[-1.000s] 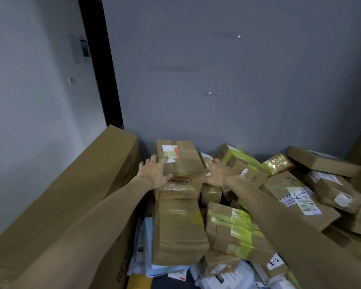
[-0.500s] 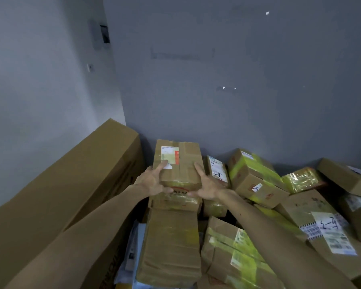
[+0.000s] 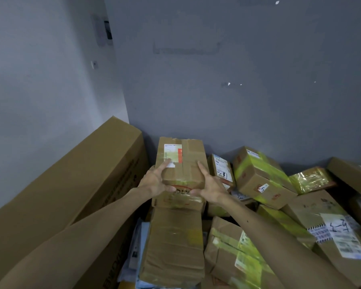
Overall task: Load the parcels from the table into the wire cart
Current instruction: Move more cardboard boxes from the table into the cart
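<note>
Clasping one brown cardboard parcel (image 3: 180, 163) from either side, the left hand (image 3: 154, 182) and the right hand (image 3: 212, 187) hold it with fingers spread along its top edges and thumbs on its near face. This parcel is rectangular, sealed with brown tape, and carries one white-and-red label. It sits at the top of the pile, close to the grey wall (image 3: 238, 80), resting on a second box (image 3: 178, 202) with a red printed mark and glossy tape. In front of that lies one long parcel (image 3: 173, 247), its surface wrinkled under clear tape. Left of the pile leans one large, smooth, elongated carton (image 3: 71, 184). To the right are at least three boxes banded with yellow-green tape (image 3: 261, 176), one small box with a white label (image 3: 222, 171), one shiny yellow packet (image 3: 311, 180) and one broad box with barcode stickers (image 3: 331, 226).
</note>
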